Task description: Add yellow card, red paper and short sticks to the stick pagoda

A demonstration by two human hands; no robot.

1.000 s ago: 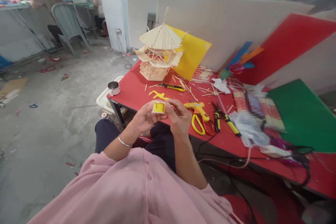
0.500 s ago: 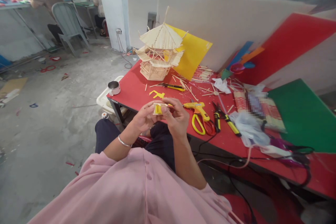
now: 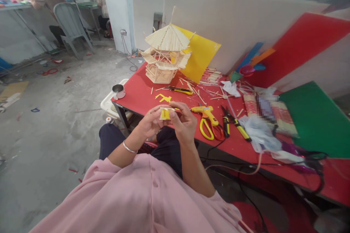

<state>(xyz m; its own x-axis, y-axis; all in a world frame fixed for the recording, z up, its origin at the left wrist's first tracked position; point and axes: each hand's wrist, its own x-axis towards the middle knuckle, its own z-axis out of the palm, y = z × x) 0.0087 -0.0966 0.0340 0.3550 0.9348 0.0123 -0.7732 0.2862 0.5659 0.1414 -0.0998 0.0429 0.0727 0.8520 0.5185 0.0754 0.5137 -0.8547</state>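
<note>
Between my hands, over the front edge of the red table, is a small frame of pale wooden sticks [image 3: 165, 114] with a yellow piece inside it. The fingers of my left hand [image 3: 151, 121] are closed on its left side. My right hand [image 3: 183, 119] grips its right side, thumb toward me. Just beyond my fingers lies a cut yellow paper scrap [image 3: 164, 97]. To the right of my right hand are a yellow glue gun [image 3: 205, 112] and scissors with yellow and red handles [image 3: 206, 129]. A pagoda model made of sticks [image 3: 164, 58] stands farther back.
A yellow cutter [image 3: 180, 90] and loose sticks lie on the red table [image 3: 139, 94]. A metal cup [image 3: 118, 91] stands at its left corner. Pliers [image 3: 235, 124], plastic bags [image 3: 257, 131] and a green sheet [image 3: 317, 120] are to the right. Cables hang below. Two people sit at the far left.
The small stick frame has tilted slightly in my fingers, so more of its yellow inside shows. Both hands stay in nearly the same place.
</note>
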